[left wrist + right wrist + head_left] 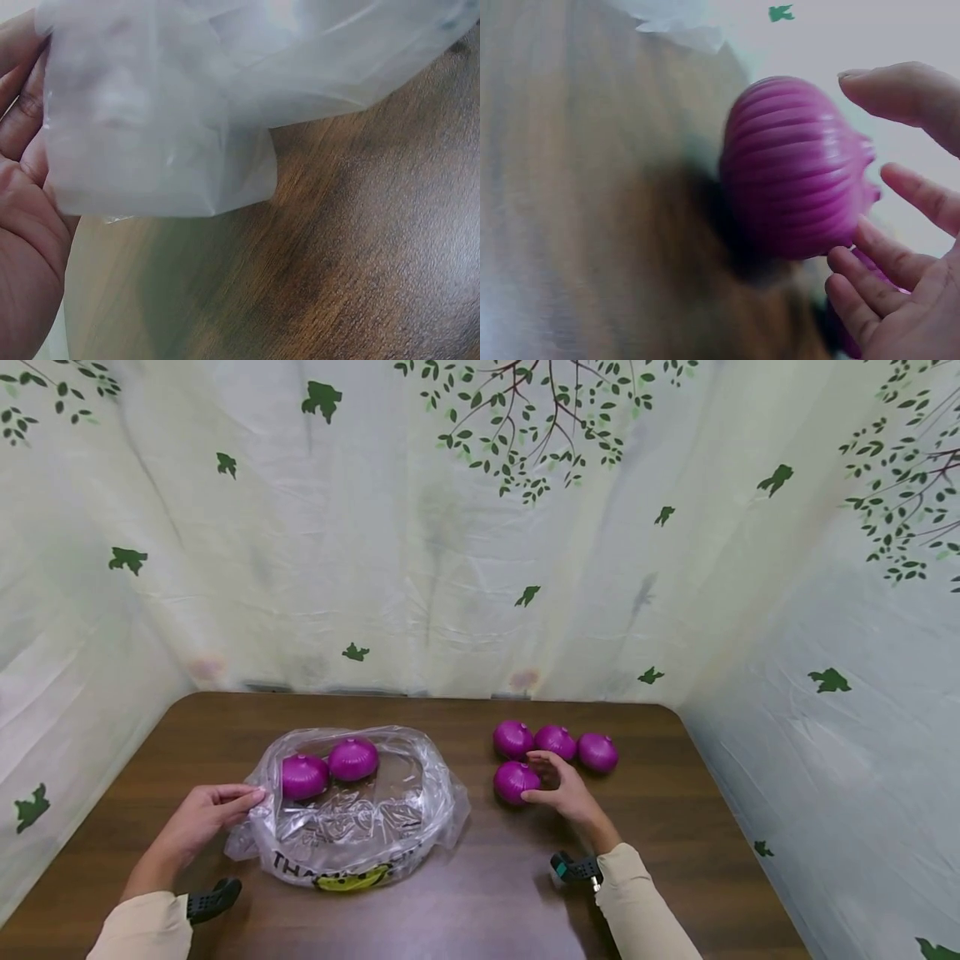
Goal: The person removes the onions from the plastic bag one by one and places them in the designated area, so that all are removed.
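My left hand (197, 828) pinches the left rim of a clear plastic bag (438, 802), which lies with its mouth wide on the table. Two purple onions (303, 777) sit inside, toward the bag's left and back. In the left wrist view the bag's film (150, 135) hangs from the fingers. My right hand (572, 800) spreads around the nearest loose onion (513, 785), fingers slightly bent. The right wrist view shows the thumb (900, 94) apart from that ribbed onion, while the other fingertips are close to its side. Three more onions (555, 743) stand in a row just behind.
The brown wooden table (495, 893) carries everything. A pale curtain (405, 560) with leaf prints closes off the back and both sides. Dark bands (213, 902) sit on both wrists. Black lettering and a yellow patch (352, 878) mark the bag's front.
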`<control>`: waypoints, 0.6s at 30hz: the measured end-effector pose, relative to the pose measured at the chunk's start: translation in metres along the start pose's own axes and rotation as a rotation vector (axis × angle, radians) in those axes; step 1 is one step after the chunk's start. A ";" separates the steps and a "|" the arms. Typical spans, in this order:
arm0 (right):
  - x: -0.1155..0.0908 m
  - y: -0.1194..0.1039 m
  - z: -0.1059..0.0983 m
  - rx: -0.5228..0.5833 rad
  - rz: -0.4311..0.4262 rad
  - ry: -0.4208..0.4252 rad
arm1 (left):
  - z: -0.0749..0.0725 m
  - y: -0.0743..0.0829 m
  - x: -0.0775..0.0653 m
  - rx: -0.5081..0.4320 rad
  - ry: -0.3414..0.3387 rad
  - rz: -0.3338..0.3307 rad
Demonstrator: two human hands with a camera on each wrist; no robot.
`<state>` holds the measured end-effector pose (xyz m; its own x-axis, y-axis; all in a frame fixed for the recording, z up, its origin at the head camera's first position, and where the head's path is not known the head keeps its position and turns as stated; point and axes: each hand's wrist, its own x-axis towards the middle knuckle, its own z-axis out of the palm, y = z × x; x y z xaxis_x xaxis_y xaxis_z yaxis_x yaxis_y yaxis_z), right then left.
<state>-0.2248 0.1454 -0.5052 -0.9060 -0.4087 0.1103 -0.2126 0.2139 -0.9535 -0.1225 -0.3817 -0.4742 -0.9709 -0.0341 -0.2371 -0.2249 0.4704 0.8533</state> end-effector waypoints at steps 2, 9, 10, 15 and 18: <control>0.001 -0.001 -0.003 -0.033 -0.014 0.000 | 0.000 -0.001 0.001 0.004 -0.005 -0.003; 0.006 -0.035 -0.009 -0.149 -0.025 0.005 | 0.000 -0.002 0.003 0.012 0.004 0.006; 0.007 -0.043 -0.008 -0.154 -0.025 0.000 | -0.001 -0.002 0.003 0.010 0.008 0.004; 0.012 -0.073 -0.004 -0.113 -0.025 -0.038 | -0.001 0.000 0.002 0.009 0.000 -0.003; 0.019 -0.073 0.000 -0.101 -0.023 -0.056 | -0.001 0.001 0.001 0.002 -0.002 -0.005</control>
<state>-0.2265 0.1217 -0.4337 -0.8790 -0.4632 0.1134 -0.2719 0.2913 -0.9172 -0.1237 -0.3818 -0.4732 -0.9697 -0.0344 -0.2420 -0.2292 0.4719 0.8513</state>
